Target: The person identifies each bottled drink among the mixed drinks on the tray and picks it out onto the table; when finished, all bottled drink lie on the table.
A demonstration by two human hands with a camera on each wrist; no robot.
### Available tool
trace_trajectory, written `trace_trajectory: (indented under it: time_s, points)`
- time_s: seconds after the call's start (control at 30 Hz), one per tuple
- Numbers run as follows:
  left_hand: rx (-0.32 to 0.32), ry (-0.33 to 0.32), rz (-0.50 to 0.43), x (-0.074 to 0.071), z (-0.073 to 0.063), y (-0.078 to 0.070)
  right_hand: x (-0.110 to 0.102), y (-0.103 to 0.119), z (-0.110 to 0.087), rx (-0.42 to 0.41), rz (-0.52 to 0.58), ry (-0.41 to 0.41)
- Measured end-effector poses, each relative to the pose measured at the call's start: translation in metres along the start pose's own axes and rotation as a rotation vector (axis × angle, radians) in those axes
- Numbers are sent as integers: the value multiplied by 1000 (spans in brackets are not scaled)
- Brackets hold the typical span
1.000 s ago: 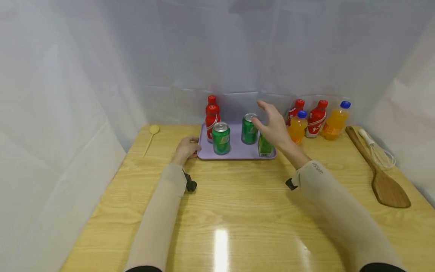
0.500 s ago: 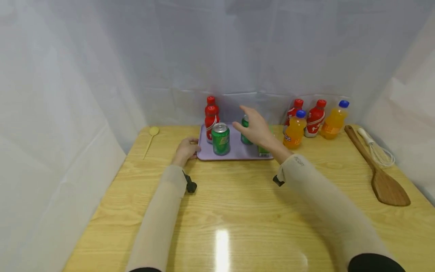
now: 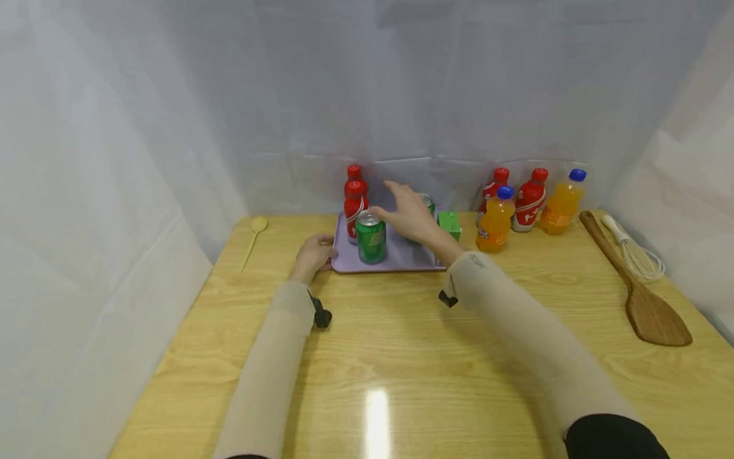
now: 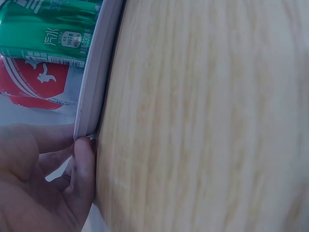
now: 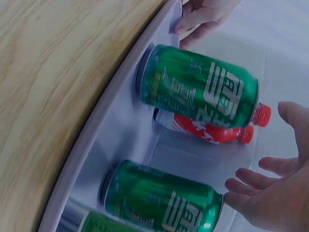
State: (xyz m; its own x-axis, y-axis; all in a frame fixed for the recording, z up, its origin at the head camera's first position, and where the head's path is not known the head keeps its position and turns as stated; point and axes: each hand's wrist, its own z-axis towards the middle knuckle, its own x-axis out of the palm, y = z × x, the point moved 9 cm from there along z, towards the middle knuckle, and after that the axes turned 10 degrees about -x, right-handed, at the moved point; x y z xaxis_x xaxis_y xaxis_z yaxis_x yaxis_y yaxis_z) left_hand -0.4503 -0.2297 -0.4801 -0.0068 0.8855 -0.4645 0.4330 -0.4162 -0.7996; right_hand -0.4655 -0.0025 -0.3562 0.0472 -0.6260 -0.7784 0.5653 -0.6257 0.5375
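Note:
My left hand (image 3: 312, 256) pinches the left front corner of a lilac tray (image 3: 401, 260); the left wrist view shows thumb and finger on its rim (image 4: 94, 82). Spread and holding nothing, my right hand (image 3: 411, 218) hovers over the tray, thumb near the top of the left green soda can (image 3: 371, 242). In the head view this hand partly hides the second green can (image 3: 427, 203); in the right wrist view that can (image 5: 161, 195) lies close to its fingertips. Two red-capped bottles (image 3: 352, 210) stand at the tray's left. A green carton (image 3: 450, 223) is at its right, partly behind my forearm.
Right of the tray stand two orange drink bottles (image 3: 496, 222) with blue caps and two red bottles (image 3: 530, 203). A wooden spatula (image 3: 654, 312) and a whisk (image 3: 639, 255) lie further right. A yellow spoon (image 3: 258, 225) lies left. White sheeting (image 3: 321, 95) hangs behind.
My right hand has moved left across the tray, from beside the carton and right can to near the left can. The left hand stays at the tray's corner.

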Motion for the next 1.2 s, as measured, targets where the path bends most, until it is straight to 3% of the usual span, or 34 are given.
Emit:
trace_trajectory:
  time_s: [0.33, 0.7, 0.83, 1.2]
  points:
    - [-6, 5, -3, 1, -1, 0, 21, 12, 12, 13, 33, 5]
    - [-5, -17, 10, 0, 3, 2, 35, 11, 20, 89, 6, -2]
    - [-3, -20, 2, 0, -3, 1, 39, 10, 23, 113, -15, -1]
    - [-2, -18, 27, 1, 3, 2, 46, 13, 28, 176, -128, 28]
